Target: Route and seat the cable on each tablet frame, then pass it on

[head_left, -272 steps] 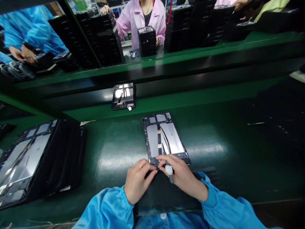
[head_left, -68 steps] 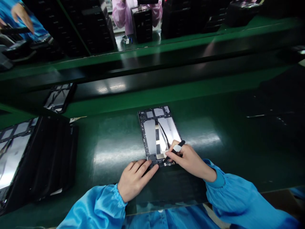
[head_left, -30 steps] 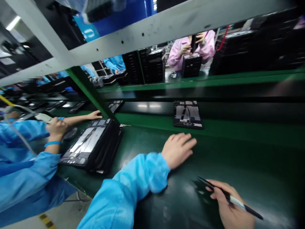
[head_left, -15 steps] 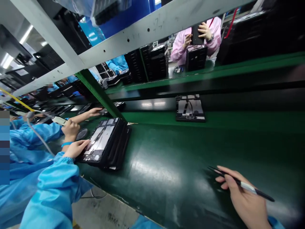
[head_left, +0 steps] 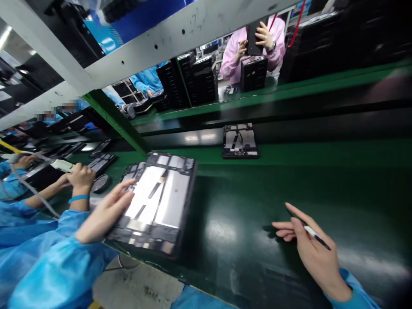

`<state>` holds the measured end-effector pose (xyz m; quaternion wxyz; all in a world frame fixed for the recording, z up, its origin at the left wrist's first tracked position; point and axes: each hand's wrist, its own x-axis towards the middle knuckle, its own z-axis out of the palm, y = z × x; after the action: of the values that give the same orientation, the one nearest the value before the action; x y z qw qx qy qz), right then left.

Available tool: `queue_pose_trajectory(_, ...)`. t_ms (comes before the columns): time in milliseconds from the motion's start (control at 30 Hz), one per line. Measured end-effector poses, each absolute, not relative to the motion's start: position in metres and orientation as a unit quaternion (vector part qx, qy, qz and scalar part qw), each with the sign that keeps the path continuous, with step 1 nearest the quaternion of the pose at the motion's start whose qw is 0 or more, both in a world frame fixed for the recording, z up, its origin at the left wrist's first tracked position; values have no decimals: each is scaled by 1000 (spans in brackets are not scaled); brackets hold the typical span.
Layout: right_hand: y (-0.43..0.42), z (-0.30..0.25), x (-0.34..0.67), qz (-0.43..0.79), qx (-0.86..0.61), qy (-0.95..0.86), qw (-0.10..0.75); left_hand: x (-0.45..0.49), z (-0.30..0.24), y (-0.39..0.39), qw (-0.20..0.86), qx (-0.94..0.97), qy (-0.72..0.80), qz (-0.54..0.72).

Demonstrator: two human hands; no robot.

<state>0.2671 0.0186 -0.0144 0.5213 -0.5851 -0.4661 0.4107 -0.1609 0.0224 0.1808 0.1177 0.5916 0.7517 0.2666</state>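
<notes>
My left hand (head_left: pixel 106 210) grips the left edge of an opened tablet (head_left: pixel 174 197), its thumb and fingers on the rim. The tablet is tilted toward me, with pale battery panels, dark flex cables and small boards showing; it is slightly blurred. Behind it, more opened tablets in a stack (head_left: pixel 130 171) are mostly hidden. On the right, my right hand (head_left: pixel 317 253) holds slim tweezers (head_left: pixel 311 232) with a white middle over the green work surface. The tips of the tweezers are partly behind the fingers.
Another opened tablet (head_left: pixel 240 143) lies farther back on the green bench (head_left: pixel 244 257). A green post (head_left: pixel 116 122) rises behind the held tablet. At the left, a co-worker's hand (head_left: pixel 80 178) with a blue wristband is near a round dark dish (head_left: pixel 101 183). Opposite, a person in pink (head_left: pixel 231 60) handles a dark panel.
My left hand has lifted the top tablet off the stack and brought it right and closer. My right hand has moved slightly left and up, still with the tweezers. The view has shifted right.
</notes>
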Motion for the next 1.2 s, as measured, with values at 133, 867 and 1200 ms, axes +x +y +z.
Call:
queue_pose_trajectory(133, 12, -5, 273, 408, -546, -543, 490, -69, 85, 49, 356, 570, 653, 349)
queue_pose_trajectory(867, -23, 8, 311, 333, -625, -636, 307, 21, 9, 37, 207, 810, 475, 275)
queue_pose_trajectory(1200, -7, 6, 239, 294, -465, -764, 337, 33, 2, 9, 296, 807, 436, 266)
